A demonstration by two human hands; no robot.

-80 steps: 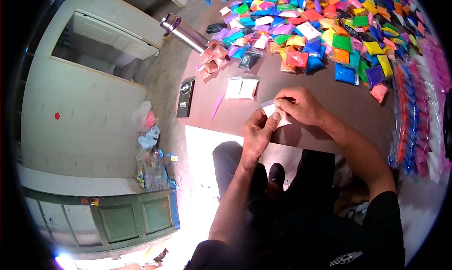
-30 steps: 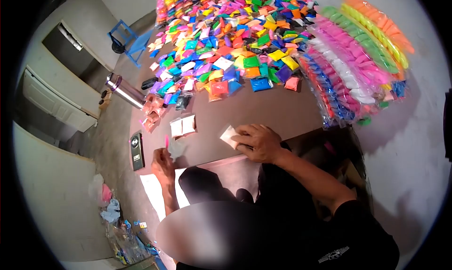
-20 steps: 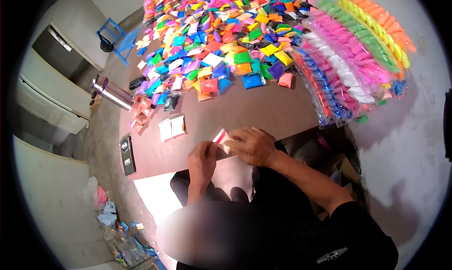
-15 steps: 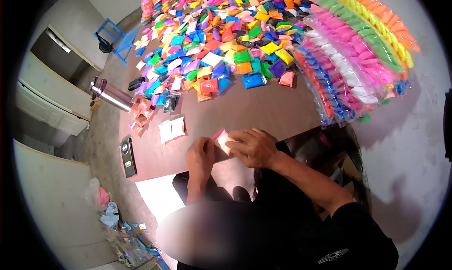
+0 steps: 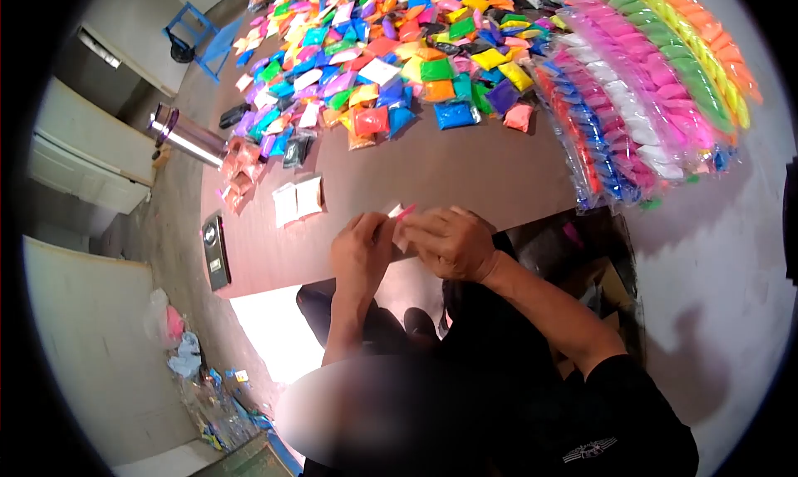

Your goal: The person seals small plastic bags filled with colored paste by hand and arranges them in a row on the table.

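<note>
A small white packet with a pink edge (image 5: 403, 214) is between my two hands, over the front part of the table. My left hand (image 5: 362, 248) is closed, its fingertips at the packet's left side. My right hand (image 5: 453, 244) pinches the packet from the right, its fingers slightly blurred and covering much of it. Two whitish packets (image 5: 298, 199) lie side by side on the table, to the left and beyond my left hand.
A large heap of colourful packets (image 5: 378, 70) covers the back of the table (image 5: 465, 174). Long clear bags of coloured packets (image 5: 644, 95) lie at the right. A phone-like black device (image 5: 216, 251), reddish packets (image 5: 241, 171) and a metal flask (image 5: 189, 138) are along the left edge.
My left hand has come closer to my right hand, up against the packet. The packet has turned, and its pink edge now points toward the upper right. The whole view has shifted slightly.
</note>
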